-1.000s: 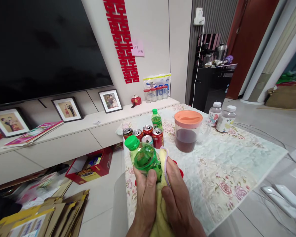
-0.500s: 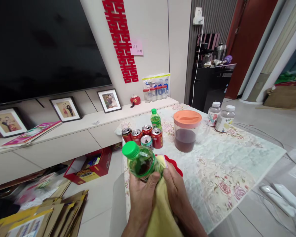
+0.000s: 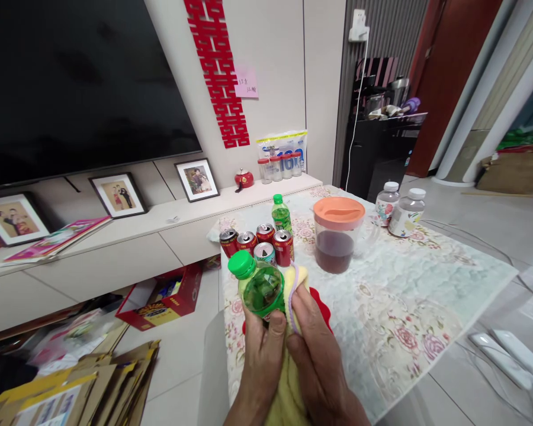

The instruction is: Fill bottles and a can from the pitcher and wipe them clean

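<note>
A green plastic drink bottle [image 3: 263,288] with a green cap is tilted to the upper left above the table's near edge. Wrapped around its lower part is my left hand [image 3: 266,349], closed, the thumb lying on its side. My right hand [image 3: 313,343] is closed on a yellow cloth [image 3: 295,373] with a purple edge and presses it against the bottle's right side. The cloth hangs down between both wrists. Behind my hands lies a red scalloped tray [image 3: 322,307], mostly hidden. Several cans [image 3: 283,247] and an upright green bottle [image 3: 281,214] stand just beyond.
A pitcher [image 3: 334,245] with an orange lid and dark liquid stands on the flowered tablecloth [image 3: 395,302]. Two white-capped bottles [image 3: 406,213] are at the right rear. Flattened cardboard [image 3: 115,378] and a red box [image 3: 160,299] lie on the floor at left.
The bottle has shifted slightly right and turned in my left hand. My right hand has moved the cloth higher along the bottle's side, its purple edge now showing.
</note>
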Action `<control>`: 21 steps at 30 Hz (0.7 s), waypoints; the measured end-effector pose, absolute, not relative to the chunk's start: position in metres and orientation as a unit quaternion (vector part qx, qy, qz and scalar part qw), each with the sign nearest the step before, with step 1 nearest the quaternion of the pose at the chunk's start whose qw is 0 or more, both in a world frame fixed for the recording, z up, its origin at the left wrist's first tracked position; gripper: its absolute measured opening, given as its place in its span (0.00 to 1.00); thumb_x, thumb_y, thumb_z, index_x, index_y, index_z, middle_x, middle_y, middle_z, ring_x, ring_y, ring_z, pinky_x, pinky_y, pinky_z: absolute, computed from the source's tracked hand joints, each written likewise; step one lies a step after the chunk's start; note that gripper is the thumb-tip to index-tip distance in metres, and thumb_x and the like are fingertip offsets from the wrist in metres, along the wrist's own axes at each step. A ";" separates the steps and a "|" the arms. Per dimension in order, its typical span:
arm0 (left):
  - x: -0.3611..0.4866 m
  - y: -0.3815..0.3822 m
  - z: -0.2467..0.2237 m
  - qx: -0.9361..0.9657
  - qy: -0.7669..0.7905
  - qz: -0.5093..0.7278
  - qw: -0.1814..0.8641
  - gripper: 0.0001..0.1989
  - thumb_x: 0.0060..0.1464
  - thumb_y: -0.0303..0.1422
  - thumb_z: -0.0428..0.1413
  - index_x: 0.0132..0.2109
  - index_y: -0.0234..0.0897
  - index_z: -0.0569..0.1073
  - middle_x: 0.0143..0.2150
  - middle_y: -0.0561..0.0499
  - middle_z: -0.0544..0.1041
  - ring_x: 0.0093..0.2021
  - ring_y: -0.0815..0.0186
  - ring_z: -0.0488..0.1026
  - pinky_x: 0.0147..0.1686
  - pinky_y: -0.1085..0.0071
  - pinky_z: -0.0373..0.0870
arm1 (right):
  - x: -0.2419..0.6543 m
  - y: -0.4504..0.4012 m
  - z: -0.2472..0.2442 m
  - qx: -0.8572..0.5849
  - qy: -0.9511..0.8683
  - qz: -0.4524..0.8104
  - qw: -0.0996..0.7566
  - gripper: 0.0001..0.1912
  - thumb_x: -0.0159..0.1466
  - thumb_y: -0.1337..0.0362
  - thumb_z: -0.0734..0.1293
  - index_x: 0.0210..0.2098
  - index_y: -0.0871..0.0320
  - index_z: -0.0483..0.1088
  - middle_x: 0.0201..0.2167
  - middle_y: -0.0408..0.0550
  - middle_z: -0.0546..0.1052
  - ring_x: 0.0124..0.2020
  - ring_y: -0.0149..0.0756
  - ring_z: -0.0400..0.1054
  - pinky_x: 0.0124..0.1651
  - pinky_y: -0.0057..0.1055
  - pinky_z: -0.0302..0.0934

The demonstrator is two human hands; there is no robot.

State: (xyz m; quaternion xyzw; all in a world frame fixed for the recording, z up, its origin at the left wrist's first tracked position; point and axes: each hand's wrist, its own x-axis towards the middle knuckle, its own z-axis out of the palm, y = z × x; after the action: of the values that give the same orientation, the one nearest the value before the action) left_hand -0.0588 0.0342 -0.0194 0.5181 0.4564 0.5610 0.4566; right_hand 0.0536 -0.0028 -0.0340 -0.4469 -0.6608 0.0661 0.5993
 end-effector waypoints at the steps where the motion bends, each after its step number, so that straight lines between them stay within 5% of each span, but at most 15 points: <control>1: -0.060 0.033 -0.021 0.506 0.456 0.568 0.461 0.34 0.56 0.57 0.62 0.60 0.39 0.73 0.56 0.40 0.79 0.64 0.47 0.73 0.66 0.55 0.67 | 0.054 -0.003 -0.033 -0.446 -0.674 0.035 0.588 0.34 0.77 0.65 0.57 0.79 0.48 0.44 0.78 0.43 0.49 0.77 0.43 0.45 0.75 0.43 0.52; 8: -0.055 0.034 -0.013 0.378 0.368 0.655 0.541 0.35 0.57 0.50 0.65 0.67 0.48 0.66 0.55 0.45 0.79 0.55 0.54 0.79 0.60 0.57 0.74 | 0.049 0.003 -0.043 -0.498 -0.674 0.008 0.545 0.37 0.76 0.68 0.59 0.79 0.46 0.41 0.77 0.46 0.53 0.75 0.45 0.52 0.72 0.47 0.58; 15: -0.050 0.043 -0.001 0.370 0.338 0.714 0.489 0.42 0.56 0.46 0.68 0.72 0.52 0.58 0.62 0.46 0.76 0.55 0.57 0.78 0.54 0.64 0.76 | 0.042 0.017 -0.074 -0.584 -0.590 0.162 0.534 0.28 0.76 0.62 0.59 0.73 0.58 0.61 0.71 0.56 0.65 0.71 0.50 0.61 0.69 0.50 0.64; 21: -0.051 0.030 0.009 0.431 0.432 0.615 0.498 0.33 0.60 0.48 0.64 0.67 0.46 0.64 0.61 0.46 0.77 0.62 0.55 0.75 0.67 0.59 0.64 | 0.045 0.014 -0.073 -0.564 -0.566 0.170 0.576 0.26 0.77 0.60 0.59 0.72 0.56 0.64 0.73 0.53 0.63 0.73 0.46 0.57 0.72 0.47 0.59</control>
State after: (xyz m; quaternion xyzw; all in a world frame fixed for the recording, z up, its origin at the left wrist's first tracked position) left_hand -0.0510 0.0302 0.0095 0.4315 0.4322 0.6153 0.4984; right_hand 0.0453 0.0145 -0.0730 -0.5644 -0.5661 0.1696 0.5764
